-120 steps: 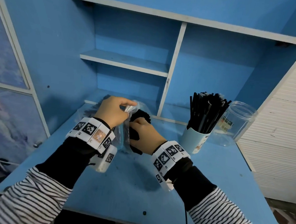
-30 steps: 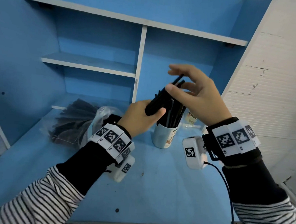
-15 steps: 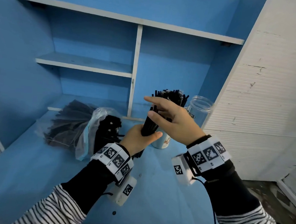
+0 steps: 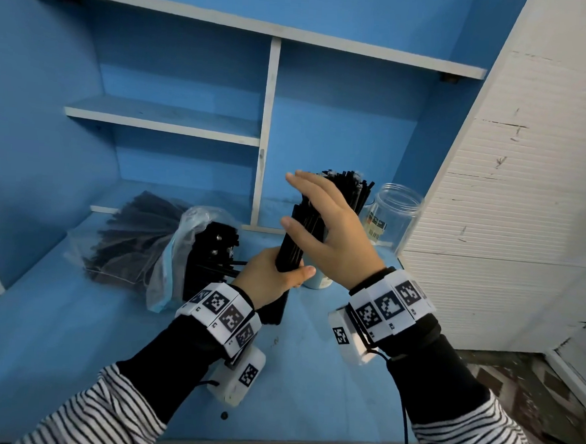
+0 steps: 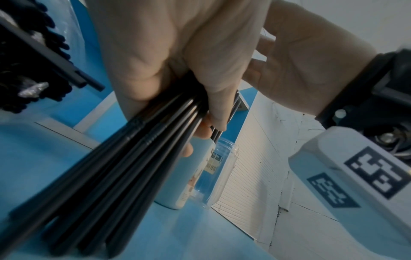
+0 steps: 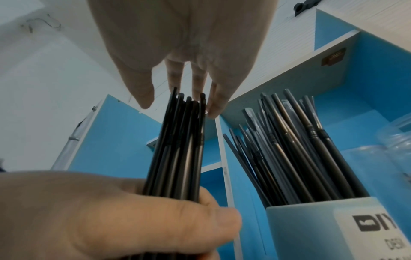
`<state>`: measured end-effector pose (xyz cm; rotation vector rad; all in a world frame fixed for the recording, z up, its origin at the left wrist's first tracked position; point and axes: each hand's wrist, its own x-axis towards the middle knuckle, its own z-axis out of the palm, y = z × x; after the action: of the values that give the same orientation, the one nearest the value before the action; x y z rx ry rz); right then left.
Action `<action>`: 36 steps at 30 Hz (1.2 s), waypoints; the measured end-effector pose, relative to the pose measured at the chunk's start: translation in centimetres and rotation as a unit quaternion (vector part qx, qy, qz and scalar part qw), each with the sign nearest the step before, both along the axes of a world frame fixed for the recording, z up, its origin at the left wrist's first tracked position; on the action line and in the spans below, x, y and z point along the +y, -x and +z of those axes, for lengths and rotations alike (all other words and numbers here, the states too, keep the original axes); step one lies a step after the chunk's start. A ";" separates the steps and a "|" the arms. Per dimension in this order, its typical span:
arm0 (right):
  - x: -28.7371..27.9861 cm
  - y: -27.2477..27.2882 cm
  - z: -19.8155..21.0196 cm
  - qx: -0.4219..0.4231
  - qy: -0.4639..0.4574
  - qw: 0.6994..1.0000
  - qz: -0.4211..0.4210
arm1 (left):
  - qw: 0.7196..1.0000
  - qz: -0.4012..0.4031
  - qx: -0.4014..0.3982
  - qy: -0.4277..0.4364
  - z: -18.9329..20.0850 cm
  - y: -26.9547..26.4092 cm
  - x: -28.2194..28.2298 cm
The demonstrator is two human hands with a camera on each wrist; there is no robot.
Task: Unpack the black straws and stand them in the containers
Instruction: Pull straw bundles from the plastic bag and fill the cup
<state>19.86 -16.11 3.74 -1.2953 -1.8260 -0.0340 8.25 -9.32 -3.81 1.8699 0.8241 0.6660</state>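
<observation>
**A:** Which step are we at?

**B:** Squaring up a bundle, I'd judge. The left hand (image 4: 270, 278) is wrapped tight round the lower part of a bundle (image 4: 299, 237) of black straws, held upright above the desk (image 4: 71, 345), just left of the cup (image 4: 318, 282).

**A:** And the right hand?

**B:** The right hand (image 4: 329, 224) grips nothing. Its fingers (image 6: 213, 103) are straight and spread, hovering at the top ends of the bundle; the wrist view shows the fingertips right by the tips, perhaps touching them, perhaps just short.

**A:** Where are the rest of the straws?

**B:** Some already stand in the cup, packed fairly full and fanning out. More lie in the torn bag (image 4: 177, 245) at the left, with a second, seemingly unopened pack (image 4: 129, 236) behind it. The clear jar (image 4: 393, 214) stands at the far right beside the cup, and it looks empty.

**A:** So the task is partly done.

**B:** Yes, roughly midway by my reading: one container loaded, one bare, plenty still bagged.

**A:** What does the next move call for?

**B:** Level the ends with the flat palm, then carry the bundle right and lower it into a container. The cup looks crowded, so the jar seems the better choice. The bundle must go past the cup's splayed straws without catching them, and the left hand should let go only once the lower ends are well inside the mouth, or loose straws will tip out.
</observation>
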 end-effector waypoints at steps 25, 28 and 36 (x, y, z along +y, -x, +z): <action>-2.8 -1.6 2.4 0.044 0.190 0.981 0.007 | 0.979 -0.199 0.052 -0.014 4.1 -0.2 -2.0; -2.7 -1.4 2.5 0.036 0.194 0.979 0.049 | 0.968 -0.237 0.078 -0.008 4.3 -0.6 -2.0; -0.8 -4.5 5.9 0.098 0.089 0.991 -0.001 | 0.990 -0.022 -0.137 -0.008 3.0 -2.3 -0.2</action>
<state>24.33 -16.96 9.65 -1.3717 -1.6885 0.2514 10.53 -9.48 -0.80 1.7558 0.5986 0.8799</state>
